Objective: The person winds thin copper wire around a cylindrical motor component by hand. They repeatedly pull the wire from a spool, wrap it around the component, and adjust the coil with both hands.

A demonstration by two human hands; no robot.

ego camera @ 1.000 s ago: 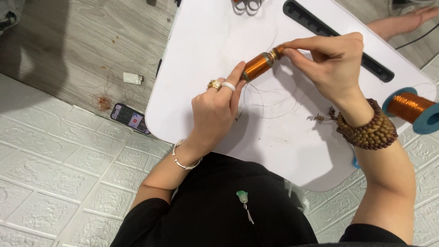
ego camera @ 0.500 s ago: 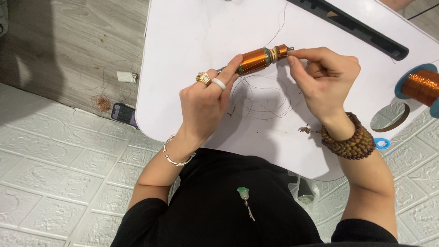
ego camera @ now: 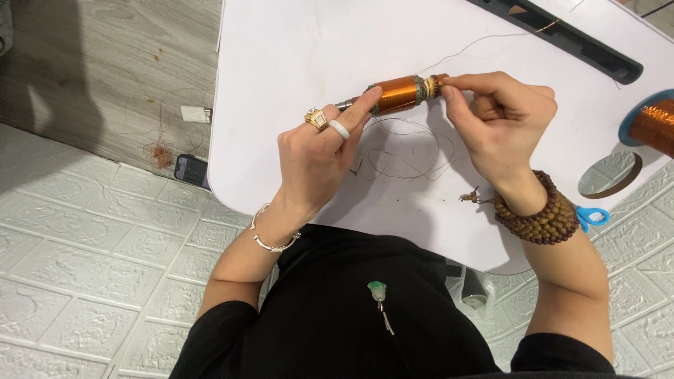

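A small copper wire coil wound on a rod is held level above the white lap table. My left hand, wearing two rings and a silver bangle, grips the coil's left end with the index finger stretched along it. My right hand, with a brown bead bracelet on the wrist, pinches the coil's right end between thumb and fingertips. Loose loops of thin wire lie on the table under the coil, and a fine strand runs up to the right.
A large spool of copper wire with a blue flange sits at the table's right edge, beside a round cup hole. A black slot runs along the far side. A phone and a scrap of tangled wire lie on the floor left.
The view has shifted, so the hands and coil sit lower and more central. Both hands keep their hold on the coil; the right fingers have shifted slightly at its end.
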